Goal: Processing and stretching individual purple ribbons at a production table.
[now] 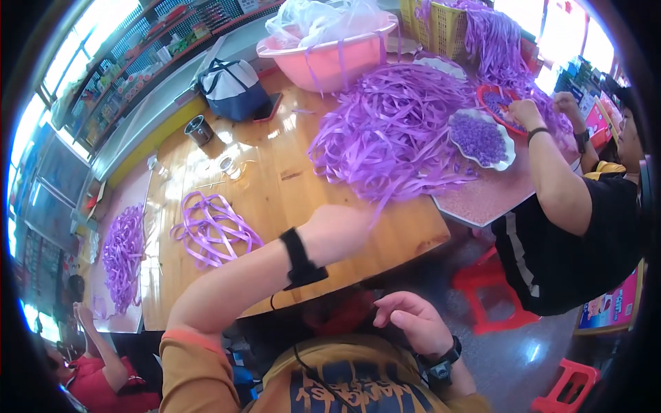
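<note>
My left hand (342, 233) reaches across the front of the wooden table, at the near edge of a large heap of purple ribbons (389, 131). Motion smears its fingers, and a loose ribbon end hangs right beside them; whether they grip it is unclear. My right hand (416, 322) is raised in front of my body, off the table edge. Its fingers are loosely bent and apart, with nothing visible in them. Left of my left forearm, a smaller looped bunch of purple ribbons (215, 230) lies on the wooden table (289, 148).
Behind the heap stand a pink basin (330, 63) and a yellow basket (435, 31). A white dish of purple beads (480, 140) sits right, near a co-worker's hand (525, 113). A metal cup (199, 129), a bag (234, 89) and red stools (490, 292) are around.
</note>
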### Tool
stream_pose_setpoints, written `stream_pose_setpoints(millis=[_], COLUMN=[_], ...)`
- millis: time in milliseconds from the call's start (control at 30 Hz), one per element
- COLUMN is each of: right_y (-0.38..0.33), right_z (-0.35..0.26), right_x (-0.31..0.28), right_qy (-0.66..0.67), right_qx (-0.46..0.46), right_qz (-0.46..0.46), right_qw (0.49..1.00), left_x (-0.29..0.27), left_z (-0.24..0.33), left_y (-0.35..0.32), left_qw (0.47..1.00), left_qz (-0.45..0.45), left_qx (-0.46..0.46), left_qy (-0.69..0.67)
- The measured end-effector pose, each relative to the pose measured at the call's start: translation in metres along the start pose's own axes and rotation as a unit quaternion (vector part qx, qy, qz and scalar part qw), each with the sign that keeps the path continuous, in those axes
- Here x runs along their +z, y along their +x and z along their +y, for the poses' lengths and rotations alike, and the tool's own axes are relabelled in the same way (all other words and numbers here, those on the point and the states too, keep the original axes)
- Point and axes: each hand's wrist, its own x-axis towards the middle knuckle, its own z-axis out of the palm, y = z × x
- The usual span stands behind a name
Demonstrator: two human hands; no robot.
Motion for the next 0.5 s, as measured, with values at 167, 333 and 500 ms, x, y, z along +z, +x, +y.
stream_pose_setpoints(millis=[167, 333, 500], right_y=[0.009, 0.025, 0.045], right_z=[-0.003, -0.019, -0.002], right_x=[0.0, 0.014, 0.034], right_qy=[-0.026, -0.219, -0.329], right_qx=[-0.136, -0.191, -0.13], right_qz=[0.132, 0.001, -0.114], right_qw=[0.982, 0.957, 0.928], left_x=[-0.018, 0.002, 0.032], left_z=[0.027, 0.025, 0.017], left_y=[-0.071, -0.125, -0.157], left_qw=[0.96, 0.908, 0.857], left_qz=[-0.061, -0.015, 0.073], left_qx=[0.105, 0.094, 0.019], left_qy=[-0.252, -0.409, -0.51])
